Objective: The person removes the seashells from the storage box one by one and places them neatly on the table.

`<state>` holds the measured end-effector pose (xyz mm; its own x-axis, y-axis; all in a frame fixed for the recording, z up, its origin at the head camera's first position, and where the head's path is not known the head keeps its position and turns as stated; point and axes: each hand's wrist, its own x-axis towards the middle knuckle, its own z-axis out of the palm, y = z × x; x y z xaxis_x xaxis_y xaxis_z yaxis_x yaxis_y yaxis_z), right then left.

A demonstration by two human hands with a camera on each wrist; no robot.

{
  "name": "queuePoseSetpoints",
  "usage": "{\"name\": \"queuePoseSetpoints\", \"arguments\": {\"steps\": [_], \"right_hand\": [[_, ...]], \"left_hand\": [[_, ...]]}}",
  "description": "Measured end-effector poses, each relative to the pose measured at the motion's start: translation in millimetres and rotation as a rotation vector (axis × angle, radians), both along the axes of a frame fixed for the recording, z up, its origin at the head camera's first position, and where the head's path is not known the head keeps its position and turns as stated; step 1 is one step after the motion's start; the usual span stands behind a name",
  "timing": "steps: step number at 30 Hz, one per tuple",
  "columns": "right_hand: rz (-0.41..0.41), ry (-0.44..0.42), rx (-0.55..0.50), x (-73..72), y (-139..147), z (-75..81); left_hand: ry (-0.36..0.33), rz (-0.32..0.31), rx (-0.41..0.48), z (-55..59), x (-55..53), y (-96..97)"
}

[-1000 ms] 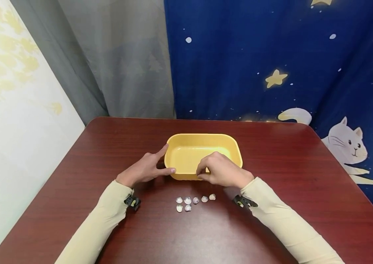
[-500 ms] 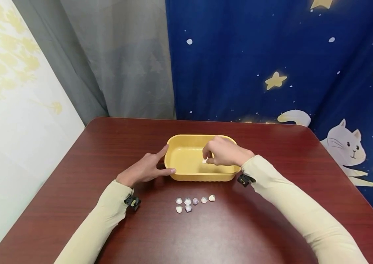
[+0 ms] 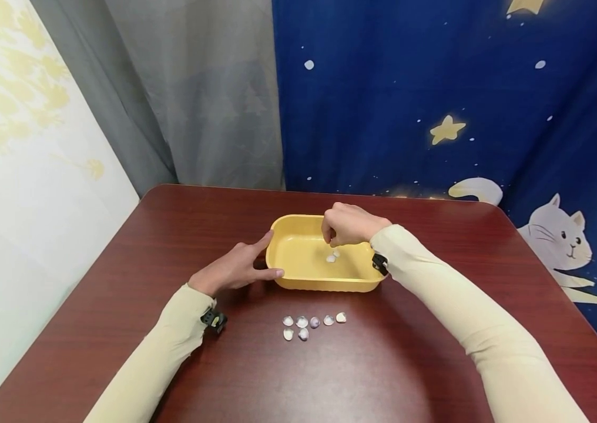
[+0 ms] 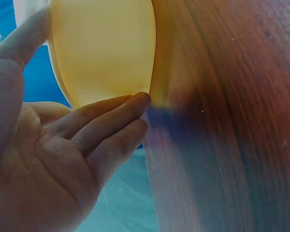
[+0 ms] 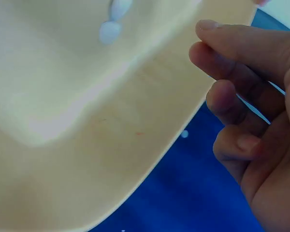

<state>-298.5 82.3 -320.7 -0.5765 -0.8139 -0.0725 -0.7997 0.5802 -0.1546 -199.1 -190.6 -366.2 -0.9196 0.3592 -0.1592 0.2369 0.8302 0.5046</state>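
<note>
A yellow plastic basin (image 3: pixel 325 284) stands on the table. My left hand (image 3: pixel 235 267) rests against its left end, thumb at the near rim and index finger at the left rim; the left wrist view shows its extended fingers (image 4: pixel 111 121) touching the wall. Over the basin's back right part hovers my right hand (image 3: pixel 352 225), fingers loosely bent. In the right wrist view, nothing shows between its thumb and index fingertips. Two small white seashells (image 3: pixel 331 258) lie on the basin floor. Several more seashells (image 3: pixel 315 322) lie in two short rows in front of the basin.
The dark red-brown wooden table (image 3: pixel 171 229) reaches back to a grey curtain (image 3: pixel 214 117) and a blue star-patterned curtain (image 3: pixel 372 106). At the left stands a white wall (image 3: pixel 23 200). Each wrist carries a small black camera (image 3: pixel 214 321).
My right hand has gone from the near rim into the basin, then farther back and up. Two white seashells now show on the basin floor. My left hand stays at the left end.
</note>
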Motion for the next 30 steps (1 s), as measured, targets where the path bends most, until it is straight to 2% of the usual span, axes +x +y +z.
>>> {"name": "queuePoseSetpoints", "arguments": {"steps": [7,19,30], "right_hand": [[-0.027,-0.012,0.092,-7.5,-3,-16.4],[-0.045,-0.045,0.167,-16.7,-3,-36.2],[-0.046,-0.082,0.186,-17.0,-7,-35.1]], "left_hand": [[-0.027,-0.001,0.008,-4.5,1.0,1.4],[-0.012,0.003,0.029,-5.2,0.5,1.5],[-0.012,0.004,0.017,-0.8,0.2,0.6]]}}
